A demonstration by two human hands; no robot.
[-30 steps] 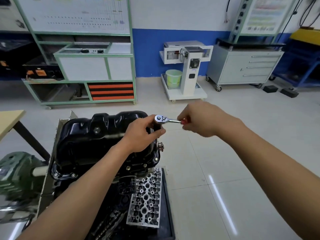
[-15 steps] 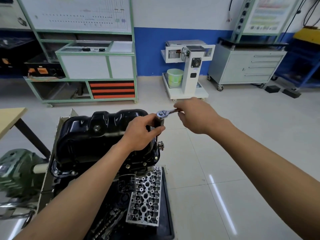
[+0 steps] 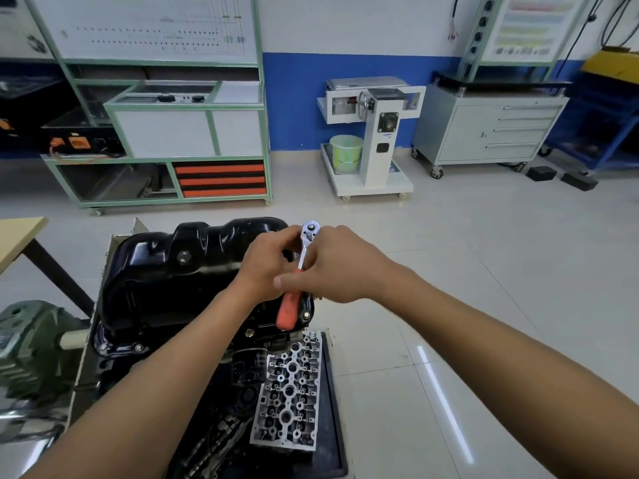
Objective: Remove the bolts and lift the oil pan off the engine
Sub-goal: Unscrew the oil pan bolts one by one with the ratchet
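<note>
Both grips closed on the chrome, orange-handled ratchet wrench — right hand round its shaft, left hand by the head — above the glossy black oil pan.

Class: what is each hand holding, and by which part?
Both hold the ratchet wrench. The right hand grips its red handle near the shaft; the left hand grips beneath its head, where the part is hidden.

Floor lies open right of the oil pan; a green motor and table hem its left (left hand and right hand, gripping the ratchet, crowd its right corner).
</note>
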